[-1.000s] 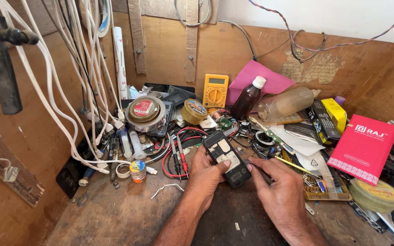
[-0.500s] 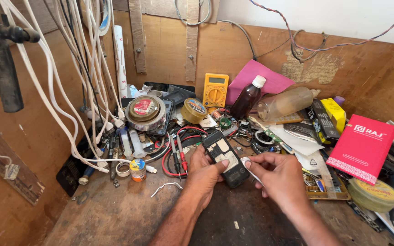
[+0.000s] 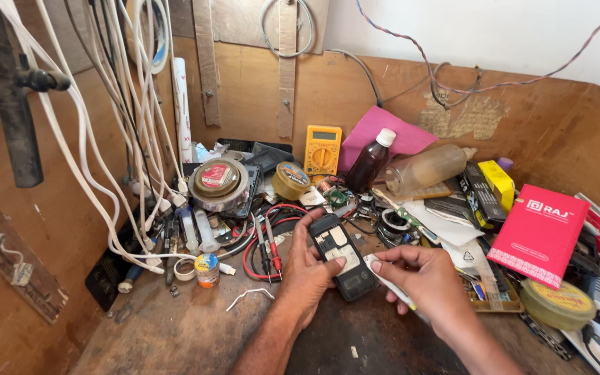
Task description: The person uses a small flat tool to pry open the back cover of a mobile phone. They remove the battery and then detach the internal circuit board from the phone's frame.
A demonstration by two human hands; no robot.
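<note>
Left hand clasps phone; right hand perhaps tweezers.

I count one opened phone between my two hands, left hand and right hand. Beyond them stands one yellow multimeter, one dark bottle and one clear bottle lying on its side. Left of my left hand: two probes, one small glue pot. Right of my right hand: one red box, one round tin.
</note>
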